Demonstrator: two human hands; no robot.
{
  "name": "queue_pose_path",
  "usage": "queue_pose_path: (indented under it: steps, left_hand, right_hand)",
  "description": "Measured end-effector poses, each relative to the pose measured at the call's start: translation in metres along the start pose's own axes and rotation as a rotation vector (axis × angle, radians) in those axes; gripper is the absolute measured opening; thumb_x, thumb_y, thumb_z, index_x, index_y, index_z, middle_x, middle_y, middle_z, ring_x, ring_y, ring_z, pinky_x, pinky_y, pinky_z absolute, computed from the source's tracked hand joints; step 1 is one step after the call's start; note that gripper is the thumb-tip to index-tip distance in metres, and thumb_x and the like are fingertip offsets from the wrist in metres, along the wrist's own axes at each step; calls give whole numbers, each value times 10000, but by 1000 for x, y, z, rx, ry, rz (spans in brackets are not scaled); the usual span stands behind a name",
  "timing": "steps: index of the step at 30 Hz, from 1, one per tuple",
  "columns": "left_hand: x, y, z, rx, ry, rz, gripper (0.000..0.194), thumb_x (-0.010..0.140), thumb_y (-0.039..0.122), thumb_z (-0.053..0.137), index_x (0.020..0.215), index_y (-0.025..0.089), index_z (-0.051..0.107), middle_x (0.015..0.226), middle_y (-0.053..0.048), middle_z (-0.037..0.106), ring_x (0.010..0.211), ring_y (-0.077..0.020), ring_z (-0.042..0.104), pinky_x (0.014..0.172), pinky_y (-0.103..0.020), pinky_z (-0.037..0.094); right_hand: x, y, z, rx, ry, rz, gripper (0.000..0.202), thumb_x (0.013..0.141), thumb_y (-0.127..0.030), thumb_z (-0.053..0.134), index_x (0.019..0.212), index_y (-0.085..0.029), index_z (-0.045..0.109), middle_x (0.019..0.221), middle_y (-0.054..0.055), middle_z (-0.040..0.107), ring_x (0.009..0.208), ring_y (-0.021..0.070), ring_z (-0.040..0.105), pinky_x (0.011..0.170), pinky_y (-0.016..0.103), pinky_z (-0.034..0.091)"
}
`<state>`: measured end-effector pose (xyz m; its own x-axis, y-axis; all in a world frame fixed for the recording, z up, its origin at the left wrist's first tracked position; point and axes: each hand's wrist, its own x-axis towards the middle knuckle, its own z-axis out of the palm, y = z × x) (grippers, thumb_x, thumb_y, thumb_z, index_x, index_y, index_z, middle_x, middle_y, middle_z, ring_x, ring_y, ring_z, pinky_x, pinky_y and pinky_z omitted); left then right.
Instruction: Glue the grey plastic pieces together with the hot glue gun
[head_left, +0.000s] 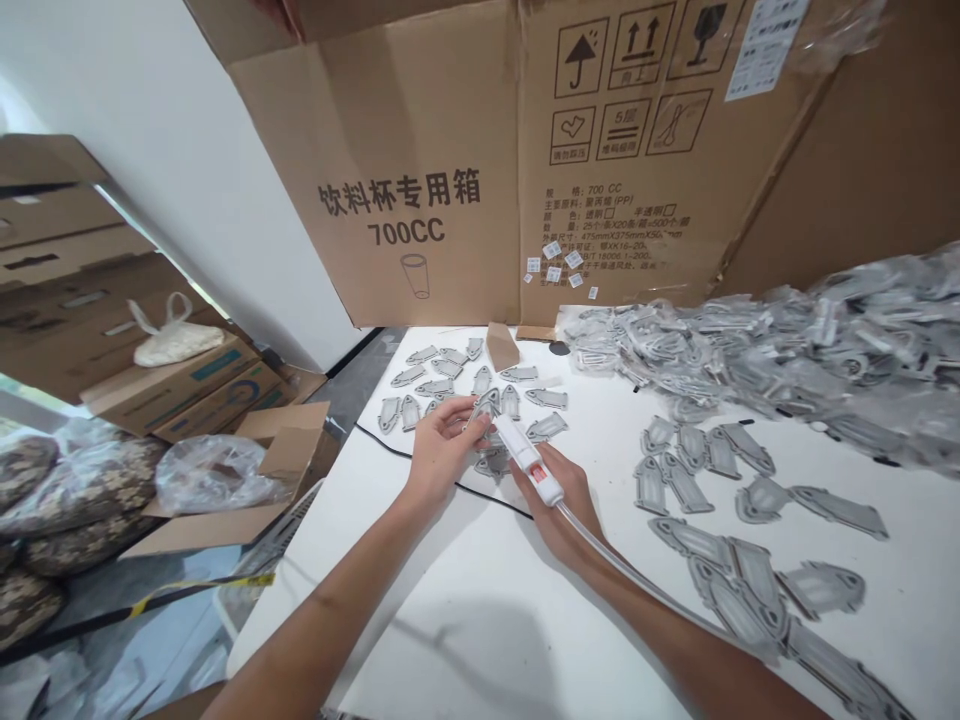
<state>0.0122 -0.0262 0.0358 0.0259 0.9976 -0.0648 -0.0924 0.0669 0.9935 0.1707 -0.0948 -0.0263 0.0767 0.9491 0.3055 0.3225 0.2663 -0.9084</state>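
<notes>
Grey tapered piece (489, 402), pinched, faces a smooth, oblong white tool (526, 460).

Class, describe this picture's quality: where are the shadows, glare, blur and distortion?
Head view, low centre: a soft shadow lies on the table; head view, left edge: a bright patch pales the wall; head view, right: plastic glints; head view: the left hand and right hand look fairly sharp, small print on the carton less so; head view: the carton's edges tilt, suggesting wide-angle distortion.
</notes>
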Motion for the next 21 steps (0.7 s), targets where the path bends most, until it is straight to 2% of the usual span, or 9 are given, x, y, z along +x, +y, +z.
queue_pose_path:
  steps: [8,21]
  left_hand:
    - [0,-2,-1,-20,-15,-12,538,634,417,962,1047,147,748,852,-72,755,809,-219,727,636,-296,567]
    - [1,-2,-3,1,-43,6,546,660,417,954,1083,141,744,826,-67,754,798,-213,718,634,-296,565]
  right_hand:
    - [-3,-1,1,-11,31,75,350,1017,-431,549,757,-233,422,726,-40,482,650,148,417,617,282,305]
    - [-5,3,3,19,26,167,434,1013,-510,542,717,-231,390,644,-47,429,613,137,347,569,283,267]
